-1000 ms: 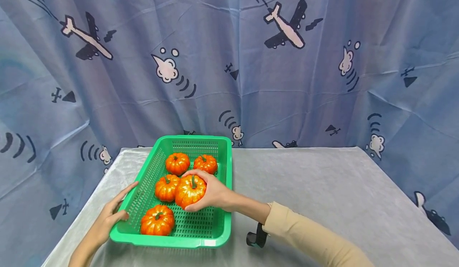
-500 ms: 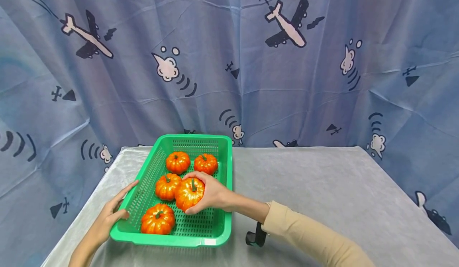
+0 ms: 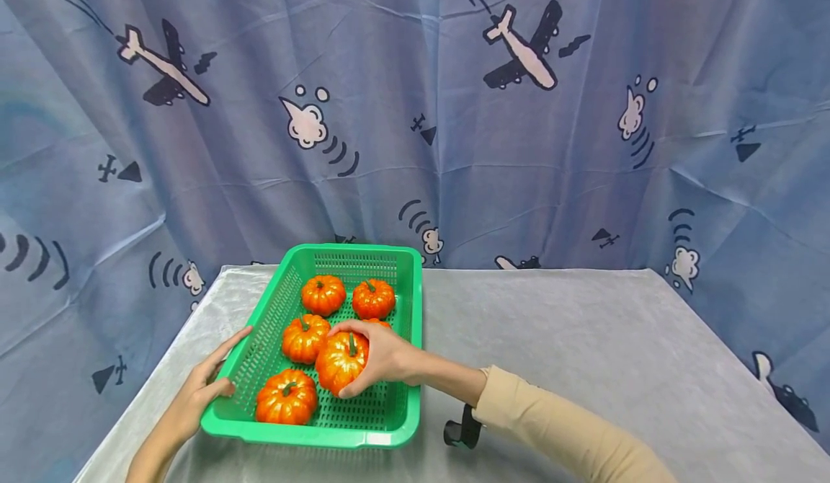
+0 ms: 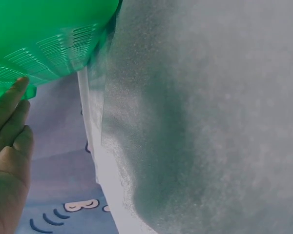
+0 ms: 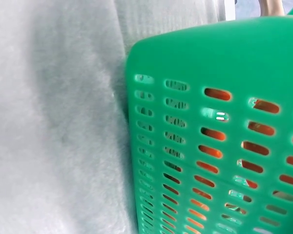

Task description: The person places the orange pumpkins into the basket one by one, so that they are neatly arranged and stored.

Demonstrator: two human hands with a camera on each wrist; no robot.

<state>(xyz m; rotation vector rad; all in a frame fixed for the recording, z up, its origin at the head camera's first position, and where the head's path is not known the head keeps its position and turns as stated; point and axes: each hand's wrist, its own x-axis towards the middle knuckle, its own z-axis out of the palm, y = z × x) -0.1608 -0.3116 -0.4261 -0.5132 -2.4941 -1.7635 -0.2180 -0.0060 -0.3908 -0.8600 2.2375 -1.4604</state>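
Observation:
In the head view, my right hand (image 3: 385,357) curls its thumb and fingers around a shiny orange toy pumpkin (image 3: 341,364) with a green stem, low inside the green plastic basket (image 3: 311,436). Another pumpkin (image 3: 376,321) shows only a sliver behind that hand. Beside the held one is a pumpkin (image 3: 305,339) on the left, and a further pumpkin (image 3: 287,396) lies at the near left corner. My left hand (image 3: 194,393) holds the basket's left rim. Its fingers lie against the basket's outer wall (image 4: 53,53) in the left wrist view.
Two pumpkins stand at the basket's far end, one left (image 3: 323,295) and one right (image 3: 373,299). Grey cloth covers the table (image 3: 551,339). A blue curtain (image 3: 389,108) with airplane prints hangs behind. A black strap (image 3: 462,429) hangs below the right wrist.
My right hand and its pumpkin have shifted slightly toward the basket's near side and lower. A pumpkin behind the hand now partly shows. The left hand keeps its hold on the rim.

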